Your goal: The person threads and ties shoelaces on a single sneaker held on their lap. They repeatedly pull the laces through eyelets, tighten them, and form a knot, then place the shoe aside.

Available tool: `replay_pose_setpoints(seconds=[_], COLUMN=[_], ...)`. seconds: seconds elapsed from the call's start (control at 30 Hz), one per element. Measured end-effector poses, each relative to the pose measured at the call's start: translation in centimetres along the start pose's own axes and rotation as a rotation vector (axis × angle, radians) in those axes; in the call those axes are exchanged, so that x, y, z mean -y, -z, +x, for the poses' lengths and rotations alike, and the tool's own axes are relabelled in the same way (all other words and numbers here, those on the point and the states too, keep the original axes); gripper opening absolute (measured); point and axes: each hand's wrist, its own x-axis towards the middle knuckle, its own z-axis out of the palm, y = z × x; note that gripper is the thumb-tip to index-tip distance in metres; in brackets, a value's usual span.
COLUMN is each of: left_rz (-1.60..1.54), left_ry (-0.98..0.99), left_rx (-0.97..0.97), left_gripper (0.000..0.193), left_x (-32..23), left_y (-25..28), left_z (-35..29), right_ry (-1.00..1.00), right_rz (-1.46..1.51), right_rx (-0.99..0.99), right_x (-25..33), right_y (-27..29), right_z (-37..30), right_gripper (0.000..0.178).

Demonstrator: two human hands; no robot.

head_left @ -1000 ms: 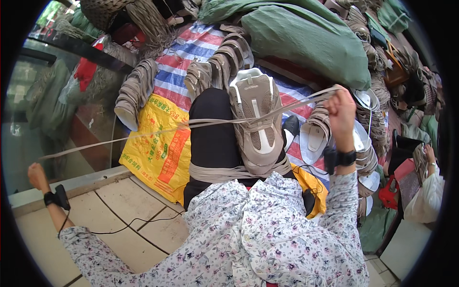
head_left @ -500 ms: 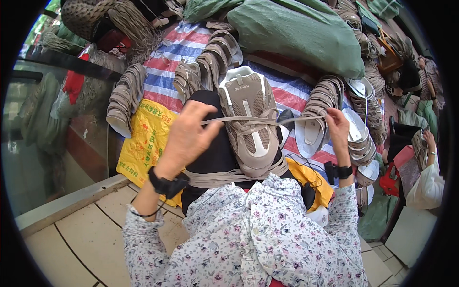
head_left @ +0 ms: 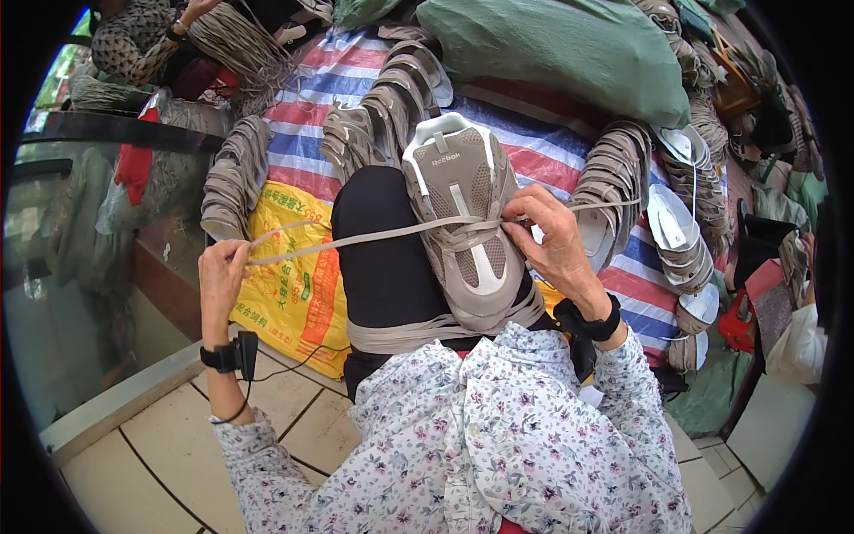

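The left hand (head_left: 221, 269) pinches a beige lace (head_left: 378, 236); the right hand (head_left: 560, 247) grips it at the right edge of the shoe upper (head_left: 458, 176)

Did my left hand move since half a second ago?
Yes. Your left hand went left: it was over the black trouser leg, and now it's at the yellow bag's left edge, pinching the beige lace.

Makeshift shoe workshop — stacked uppers (head_left: 612, 173), lace bundle (head_left: 238, 44), green sack (head_left: 556, 58).
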Motion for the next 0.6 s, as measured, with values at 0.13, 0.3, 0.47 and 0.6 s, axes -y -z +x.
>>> replay_pose_setpoints(seconds=[0.13, 0.3, 0.47, 0.6], left_rz=[-0.249, -0.284, -0.236, -0.142], left_ry=[-0.155, -0.338, -0.504, -0.478], left_rx=[-0.056, 0.144, 0.144, 0.220], left_gripper=[0.022, 0.020, 0.013, 0.016], left_x=[-2.9, -10.2, -11.9, -11.7], left_y=[-4.0, -10.1, -12.1, -12.2], left_z=[-1.3, -1.4, 0.0, 0.5], right_ry=[0.018, -0.114, -0.502, -0.458], right_rz=[-0.027, 0.026, 0.527, 0.376], right_rx=[0.012, 0.062, 0.202, 0.260], right_x=[0.0, 0.9, 1.3, 1.6], right_y=[-0.3, 0.7, 1.8, 2.0], right_z=[0.3, 0.3, 0.7, 1.5], right_gripper=[0.011, 0.009, 0.004, 0.011])
